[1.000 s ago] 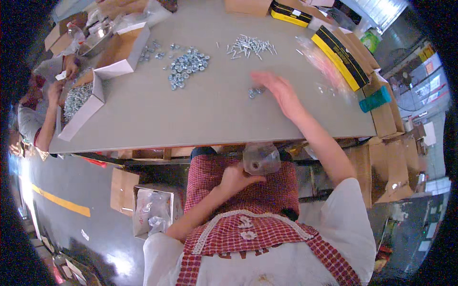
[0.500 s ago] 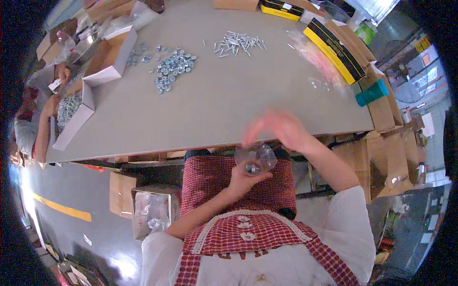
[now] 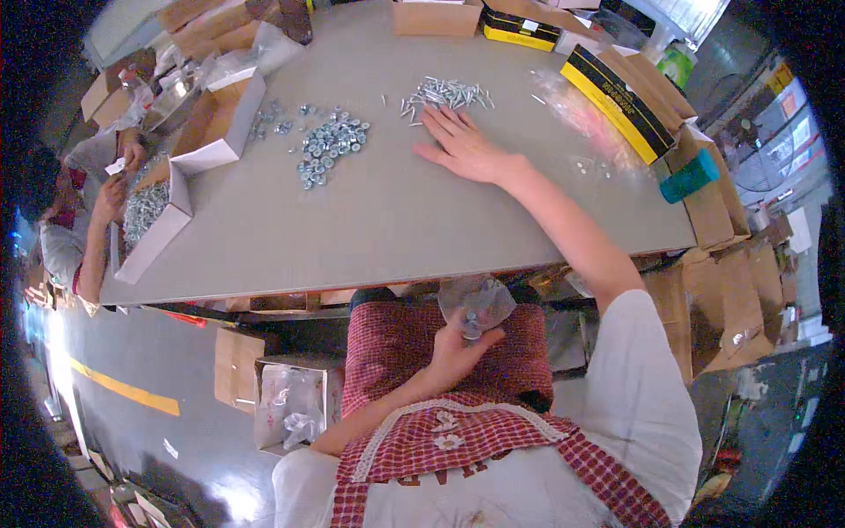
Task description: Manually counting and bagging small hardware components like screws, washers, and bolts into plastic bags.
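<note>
My left hand (image 3: pixel 458 352) is over my lap, closed on a small clear plastic bag (image 3: pixel 475 304) with a few metal parts inside. My right hand (image 3: pixel 462 145) lies stretched out on the grey table (image 3: pixel 370 220), fingers spread and holding nothing, right beside a pile of silver screws (image 3: pixel 444 92). A heap of metal nuts (image 3: pixel 330 145) lies further left on the table.
White cardboard boxes (image 3: pixel 216 128) with metal parts stand at the table's left, where another person's hands (image 3: pixel 114 189) work. Yellow-black boxes (image 3: pixel 629 101), a teal box (image 3: pixel 691 176) and clear bags (image 3: pixel 581 114) lie at the right. A box of bags (image 3: pixel 295 405) sits on the floor.
My right hand came back from the table edge to the bag half a second ago, then reached out again to the screw pile. The bag stays in my left hand.
</note>
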A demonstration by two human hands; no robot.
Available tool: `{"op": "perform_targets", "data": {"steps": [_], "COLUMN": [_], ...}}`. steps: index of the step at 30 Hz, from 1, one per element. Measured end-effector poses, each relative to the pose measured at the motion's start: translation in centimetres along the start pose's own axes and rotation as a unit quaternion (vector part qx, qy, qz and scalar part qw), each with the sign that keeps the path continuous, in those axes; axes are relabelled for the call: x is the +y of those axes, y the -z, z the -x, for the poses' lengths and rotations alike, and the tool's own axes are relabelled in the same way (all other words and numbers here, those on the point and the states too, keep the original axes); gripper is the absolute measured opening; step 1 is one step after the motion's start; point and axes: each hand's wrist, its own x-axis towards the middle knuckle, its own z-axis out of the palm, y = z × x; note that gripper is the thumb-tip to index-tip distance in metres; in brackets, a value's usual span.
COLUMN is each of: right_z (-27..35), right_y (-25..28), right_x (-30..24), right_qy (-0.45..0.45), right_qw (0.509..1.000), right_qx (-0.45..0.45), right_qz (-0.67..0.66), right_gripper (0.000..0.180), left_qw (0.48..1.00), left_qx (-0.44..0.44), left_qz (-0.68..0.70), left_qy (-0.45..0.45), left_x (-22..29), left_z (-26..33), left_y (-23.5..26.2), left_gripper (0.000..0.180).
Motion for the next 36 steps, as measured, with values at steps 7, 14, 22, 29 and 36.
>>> {"op": "perform_targets", "data": {"steps": [7, 14, 22, 29, 36], "right_z": [8.2, 7.1, 5.9, 7.2, 8.7], "right_y": [3.8, 3.6, 3.1, 2.7, 4.9], "right_x": [-2.4, -0.3, -0.6, 0.4, -4.5], "right_qy": [0.034, -0.178, -0.149, -0.113, -0.177], "right_qw": [0.999, 0.856, 0.812, 0.843, 0.793], "right_qx": [-0.029, 0.040, 0.096, 0.115, 0.051], "right_qz": [0.008, -0.483, -0.555, -0.513, -0.580], "right_gripper": [0.071, 0.062, 0.054, 0.058, 0.061], "left_qw": [0.992, 0.994, 0.997, 0.999, 0.999], "left_qx": [0.051, 0.072, 0.074, 0.036, 0.040], "left_qz": [-0.077, -0.061, 0.021, 0.003, -0.018], "left_qy": [-0.082, -0.061, -0.032, 0.005, 0.001], "left_x": [0.9, 0.3, -2.1, -0.9, 0.2], "left_z": [-1.7, -1.6, -1.3, -1.1, -0.9], "left_y": [0.4, 0.0, -0.7, -0.2, 0.1], "left_gripper": [0.034, 0.036, 0.034, 0.030, 0.028]}}
